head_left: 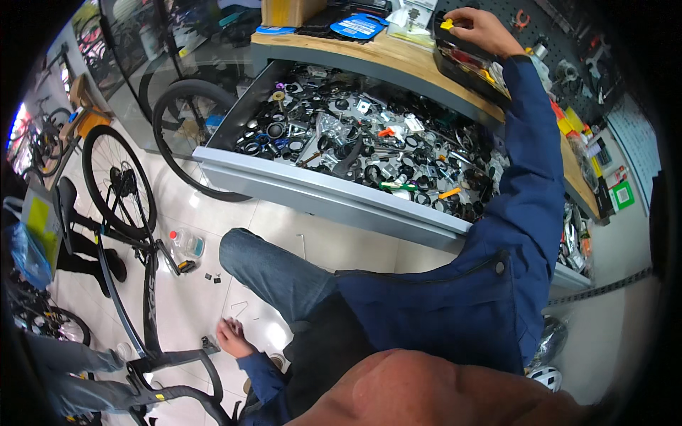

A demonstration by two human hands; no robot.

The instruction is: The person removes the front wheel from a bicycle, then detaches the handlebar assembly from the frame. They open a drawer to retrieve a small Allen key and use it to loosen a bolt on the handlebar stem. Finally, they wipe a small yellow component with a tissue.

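Note:
My right hand reaches to the far right of the workbench, with thumb and fingers closed on a small yellow piece. Under it stands a dark open-topped box with small yellow and red things inside. Low at the left, my left hand hangs over the floor with its fingers curled; whether anything is in them is hidden. A small dark part shows just beside those fingers. Between my arms, an open grey drawer is full of loose small bike parts, rings and bolts.
A bicycle stands at my left, its drop handlebar close to my left hand. On the tiles lie a bent hex key and a clear bottle with a red cap. Blue cards and a cardboard box sit on the wooden bench top.

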